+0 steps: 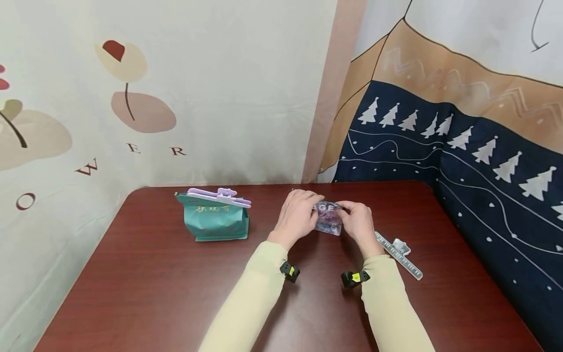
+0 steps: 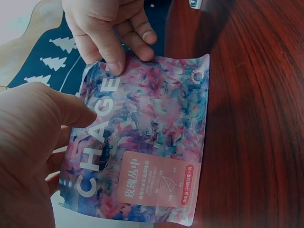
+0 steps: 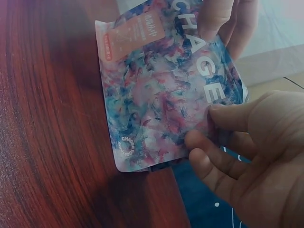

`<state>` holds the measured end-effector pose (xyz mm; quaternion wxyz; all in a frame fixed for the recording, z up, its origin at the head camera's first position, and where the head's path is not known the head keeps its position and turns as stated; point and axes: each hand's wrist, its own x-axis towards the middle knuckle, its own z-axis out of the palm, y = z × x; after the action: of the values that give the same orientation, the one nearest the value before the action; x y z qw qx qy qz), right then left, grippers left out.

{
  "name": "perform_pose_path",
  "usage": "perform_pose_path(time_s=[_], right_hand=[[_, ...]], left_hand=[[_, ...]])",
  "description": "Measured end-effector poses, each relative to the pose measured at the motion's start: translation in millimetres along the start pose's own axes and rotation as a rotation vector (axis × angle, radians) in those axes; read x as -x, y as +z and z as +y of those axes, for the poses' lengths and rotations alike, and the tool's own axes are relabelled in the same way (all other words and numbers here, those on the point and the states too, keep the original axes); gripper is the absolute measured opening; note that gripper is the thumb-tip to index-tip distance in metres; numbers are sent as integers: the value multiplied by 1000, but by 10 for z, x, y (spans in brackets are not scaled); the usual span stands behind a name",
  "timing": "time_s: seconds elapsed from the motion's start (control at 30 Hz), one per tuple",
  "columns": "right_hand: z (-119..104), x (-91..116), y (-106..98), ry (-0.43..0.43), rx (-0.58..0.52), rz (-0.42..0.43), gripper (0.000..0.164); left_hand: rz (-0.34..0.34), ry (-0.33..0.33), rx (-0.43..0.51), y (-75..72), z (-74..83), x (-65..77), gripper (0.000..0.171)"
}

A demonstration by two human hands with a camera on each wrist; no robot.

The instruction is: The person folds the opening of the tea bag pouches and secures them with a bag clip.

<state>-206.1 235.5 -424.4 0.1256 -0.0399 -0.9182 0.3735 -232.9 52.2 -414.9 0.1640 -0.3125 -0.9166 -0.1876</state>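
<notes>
A pink, blue and purple tea pouch (image 2: 156,109) lettered "CHAGE" stands between both hands near the back of the table. My left hand (image 1: 296,213) grips its upper edge on the left, thumb on the printed front and fingers behind. On the other side my right hand (image 1: 358,222) pinches the upper right corner between thumb and fingers. In the right wrist view the pouch's lower edge meets the table, and a pink label (image 3: 135,33) shows on its front. Right beside my right wrist lies a pale grey sealing clip (image 1: 400,254) with a ruler-like bar.
To the left stands a green pouch (image 1: 215,222), its top folded under a lilac sealing clip (image 1: 220,196). The dark red table (image 1: 154,293) ends at the back against printed curtains (image 1: 246,98). A navy tree-patterned curtain (image 1: 396,142) hangs along the right side.
</notes>
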Motion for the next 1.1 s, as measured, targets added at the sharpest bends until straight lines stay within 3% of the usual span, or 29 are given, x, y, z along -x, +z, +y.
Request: perform_pose_path(time_s=[0.2,0.57,0.93,1.1], right_hand=[[35,39,21,7,8,1,19],[57,49,38,13,1,13,21],[40,55,99,-44,16,75,18],[43,67,98,-99,29,53,23]], left_hand=[[-50,-3,-64,53,1,-28,33],[-22,16,-127,69,-12,-109,25],[-33,9,-134,88,-21,-140,27],[-25,10,-133,79,-11,-142,27]])
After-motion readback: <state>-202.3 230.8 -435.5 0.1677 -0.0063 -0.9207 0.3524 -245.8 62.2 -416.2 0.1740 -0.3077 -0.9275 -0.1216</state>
